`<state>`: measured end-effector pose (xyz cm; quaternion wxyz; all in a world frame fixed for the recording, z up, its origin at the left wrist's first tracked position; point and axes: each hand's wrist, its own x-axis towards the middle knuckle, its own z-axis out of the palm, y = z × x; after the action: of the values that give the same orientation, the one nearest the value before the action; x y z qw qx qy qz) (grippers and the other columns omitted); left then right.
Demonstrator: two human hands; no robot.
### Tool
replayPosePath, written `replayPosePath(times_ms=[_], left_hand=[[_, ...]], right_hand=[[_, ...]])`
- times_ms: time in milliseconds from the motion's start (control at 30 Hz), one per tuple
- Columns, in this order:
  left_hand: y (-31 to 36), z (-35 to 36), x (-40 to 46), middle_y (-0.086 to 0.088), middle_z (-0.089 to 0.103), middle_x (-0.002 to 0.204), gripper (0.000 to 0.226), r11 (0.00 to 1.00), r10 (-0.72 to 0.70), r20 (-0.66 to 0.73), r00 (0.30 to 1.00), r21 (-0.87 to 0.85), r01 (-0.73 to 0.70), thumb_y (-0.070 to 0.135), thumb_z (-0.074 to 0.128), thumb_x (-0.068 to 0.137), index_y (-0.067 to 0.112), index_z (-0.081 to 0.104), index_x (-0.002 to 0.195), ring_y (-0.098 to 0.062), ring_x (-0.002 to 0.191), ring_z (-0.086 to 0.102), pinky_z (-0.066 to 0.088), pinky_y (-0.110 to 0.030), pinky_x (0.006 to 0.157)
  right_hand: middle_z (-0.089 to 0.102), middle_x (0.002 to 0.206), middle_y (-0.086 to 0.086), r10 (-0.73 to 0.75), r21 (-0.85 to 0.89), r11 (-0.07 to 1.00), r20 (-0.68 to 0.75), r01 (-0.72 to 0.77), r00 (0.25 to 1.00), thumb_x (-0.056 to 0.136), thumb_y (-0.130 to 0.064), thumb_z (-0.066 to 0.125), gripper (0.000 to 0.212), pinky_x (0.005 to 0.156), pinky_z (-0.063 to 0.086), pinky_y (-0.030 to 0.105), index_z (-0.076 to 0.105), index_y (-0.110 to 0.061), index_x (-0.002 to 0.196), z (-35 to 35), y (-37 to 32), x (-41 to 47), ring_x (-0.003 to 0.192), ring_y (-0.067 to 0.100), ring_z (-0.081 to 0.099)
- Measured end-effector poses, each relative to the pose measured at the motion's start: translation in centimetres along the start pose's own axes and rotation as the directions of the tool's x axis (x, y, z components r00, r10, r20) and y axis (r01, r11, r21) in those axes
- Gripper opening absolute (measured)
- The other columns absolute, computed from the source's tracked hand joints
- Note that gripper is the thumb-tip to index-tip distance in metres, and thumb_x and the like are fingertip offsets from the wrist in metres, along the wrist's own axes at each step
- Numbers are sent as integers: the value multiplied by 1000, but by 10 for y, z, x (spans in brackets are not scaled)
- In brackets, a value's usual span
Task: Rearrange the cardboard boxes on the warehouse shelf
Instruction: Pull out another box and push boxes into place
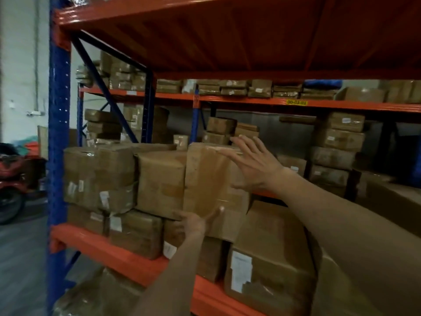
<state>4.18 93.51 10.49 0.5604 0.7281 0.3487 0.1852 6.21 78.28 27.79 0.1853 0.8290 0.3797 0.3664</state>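
My left hand [193,221] is under the bottom front corner of the box [211,185], fingers beneath and thumb up against its face, a loose grip. My right hand [252,166] lies flat and spread on the box's upper right side, fingers open, clasping nothing. The box sits on the shelf [114,249], atop lower boxes, pressed against a dented box [160,181] on its left; a taped stack [99,176] stands further left. A big carton [271,254] sits just below and to the right. The blue post [58,133] bounds the left end. More boxes fill the rack behind [250,102].
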Motion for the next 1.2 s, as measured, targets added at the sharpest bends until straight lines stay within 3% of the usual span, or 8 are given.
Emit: replayPosePath(times_ms=[100,233,367,633,800,900,967,1200], left_hand=[[-8,-8,34,-30,17,155,169,999,-37,31,999,-39,38,88,73,32,5,-9,154,-42,143,21,26,-51,112],[-17,-12,65,-16,58,136,147,967,88,178,980,-250,-41,86,78,18,3,53,137,-30,126,53,42,-44,106],[-15,-10,71,-19,45,147,157,956,15,238,971,-288,56,82,81,22,4,33,149,-36,135,43,36,-50,111],[1,7,53,-18,53,138,140,808,-45,245,969,-561,179,46,100,33,9,29,148,-34,124,53,47,-52,102],[47,12,55,-14,51,138,127,951,193,52,980,-254,-174,55,97,31,21,35,137,-38,125,49,46,-52,99],[79,20,51,-12,53,133,119,860,506,56,861,42,-509,55,95,37,28,30,133,-38,122,50,44,-52,92],[81,34,43,-14,50,137,129,794,575,97,813,175,-582,52,96,38,30,20,140,-39,125,48,45,-52,92],[81,18,56,-17,54,133,122,706,574,230,786,348,-617,59,94,39,22,28,135,-41,120,53,48,-53,89]], right_hand=[[-12,165,12,62,34,997,43,-63,997,84,-71,54,101,119,-7,53,-8,-35,156,11,-25,48,149,32,-17],[-3,164,18,193,37,980,89,-197,977,80,-75,55,110,120,0,54,-16,-34,154,43,-39,66,149,40,-4],[33,145,16,256,49,966,-49,-254,965,72,-79,61,116,113,23,48,-3,-31,155,55,-34,56,131,36,33],[42,132,14,440,164,894,-142,-417,887,63,-78,68,116,106,33,47,13,-26,151,62,-14,28,119,34,42],[44,130,12,761,337,636,-123,-694,637,57,-86,63,111,102,38,49,26,-23,141,81,10,-31,117,34,44],[41,134,9,939,510,312,-37,-802,342,52,-94,57,116,103,38,49,26,-22,137,109,-12,-89,121,30,42],[41,134,8,972,539,176,37,-823,232,49,-95,59,119,103,41,50,26,-23,137,124,-26,-118,123,30,44],[39,130,11,953,464,218,90,-859,290,54,-94,57,120,81,47,45,15,-23,142,127,-35,-118,112,33,49]])
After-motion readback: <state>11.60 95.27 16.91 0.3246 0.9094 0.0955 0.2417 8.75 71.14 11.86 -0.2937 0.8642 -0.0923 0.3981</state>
